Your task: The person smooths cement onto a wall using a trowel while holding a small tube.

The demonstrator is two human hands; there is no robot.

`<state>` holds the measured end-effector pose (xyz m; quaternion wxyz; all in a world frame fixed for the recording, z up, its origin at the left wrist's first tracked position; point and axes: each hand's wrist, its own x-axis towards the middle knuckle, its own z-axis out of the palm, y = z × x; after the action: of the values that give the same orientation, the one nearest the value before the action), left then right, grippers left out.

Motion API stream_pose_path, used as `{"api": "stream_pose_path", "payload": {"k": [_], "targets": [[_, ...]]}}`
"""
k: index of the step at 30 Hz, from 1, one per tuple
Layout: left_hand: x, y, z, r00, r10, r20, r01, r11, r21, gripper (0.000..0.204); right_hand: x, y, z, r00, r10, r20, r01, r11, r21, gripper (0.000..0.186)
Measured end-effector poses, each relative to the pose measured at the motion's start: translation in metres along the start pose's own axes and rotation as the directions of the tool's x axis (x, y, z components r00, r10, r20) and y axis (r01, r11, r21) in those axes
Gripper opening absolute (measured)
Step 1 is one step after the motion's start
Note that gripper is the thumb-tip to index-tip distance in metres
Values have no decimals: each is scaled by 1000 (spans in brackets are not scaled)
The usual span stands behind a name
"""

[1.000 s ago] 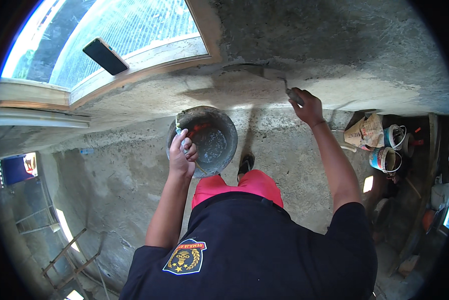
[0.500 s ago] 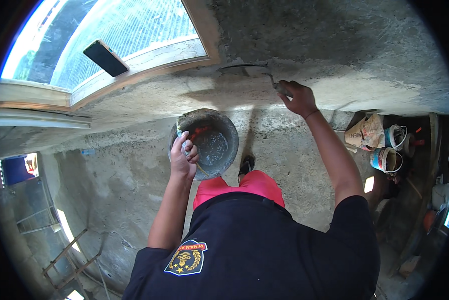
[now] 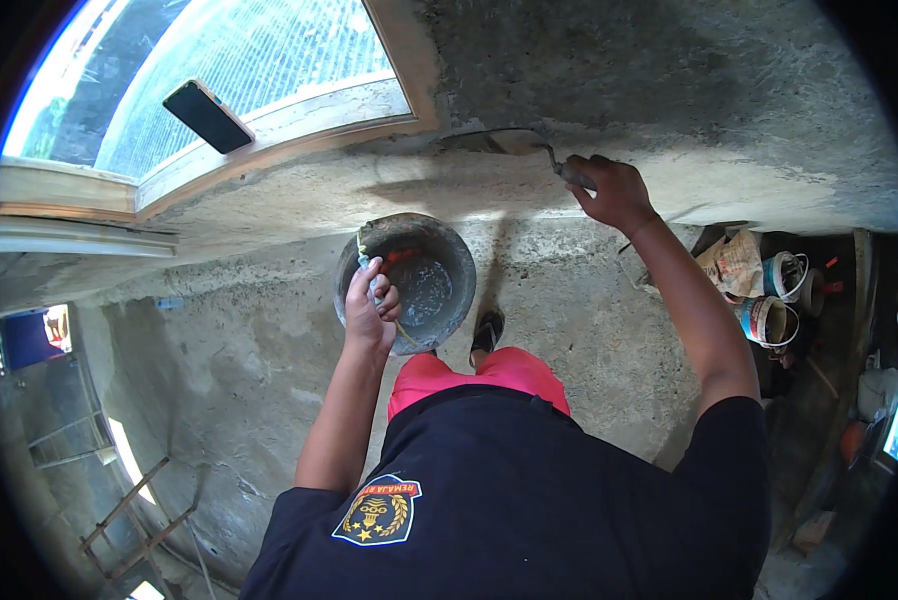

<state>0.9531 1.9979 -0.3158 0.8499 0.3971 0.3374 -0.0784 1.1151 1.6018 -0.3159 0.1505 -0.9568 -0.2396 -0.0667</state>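
Note:
My right hand (image 3: 616,192) is wrapped round the handle of a trowel (image 3: 517,142), whose flat blade lies along the grey plastered wall (image 3: 589,80) to the right of the window. In my left hand (image 3: 371,303) is the rope handle (image 3: 362,250) of a dark round bucket (image 3: 466,285). The bucket hangs just in front of my legs. Wet-looking grey material shows at its bottom, with a reddish patch on the inner wall.
A phone (image 3: 209,117) rests against the wooden window frame (image 3: 299,140) at the upper left. Off to the right stand paint pails (image 3: 769,322) and a torn paper sack (image 3: 734,263). A wooden rack (image 3: 134,510) lies at the lower left on the concrete floor.
My right hand has moved a little to the right, and the trowel's blade now shows its broad face instead of a thin edge. My left hand holds the bucket nearly still.

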Motion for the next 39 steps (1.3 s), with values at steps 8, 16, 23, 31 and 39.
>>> {"api": "stream_pose_path", "payload": {"k": [8, 16, 23, 31, 39], "targets": [[0, -3, 5, 1000, -16, 18, 16, 1000, -10, 18, 7, -20, 19, 954, 104, 280, -55, 982, -178, 31], [7, -9, 15, 998, -52, 30, 52, 999, 3, 17, -10, -5, -1, 1000, -2, -5, 2, 999, 47, 31], [12, -7, 32, 995, -79, 68, 76, 996, 39, 16, 17, -9, 29, 996, 17, 83, -12, 998, -58, 27], [36, 10, 27, 971, -204, 125, 192, 976, 100, 17, -22, -17, 17, 977, 102, 187, -91, 994, -67, 24], [61, 34, 15, 917, -326, 230, 269, 931, 248, 31, 20, -37, -4, 999, 3, 38, 3, 989, -146, 36]]}}
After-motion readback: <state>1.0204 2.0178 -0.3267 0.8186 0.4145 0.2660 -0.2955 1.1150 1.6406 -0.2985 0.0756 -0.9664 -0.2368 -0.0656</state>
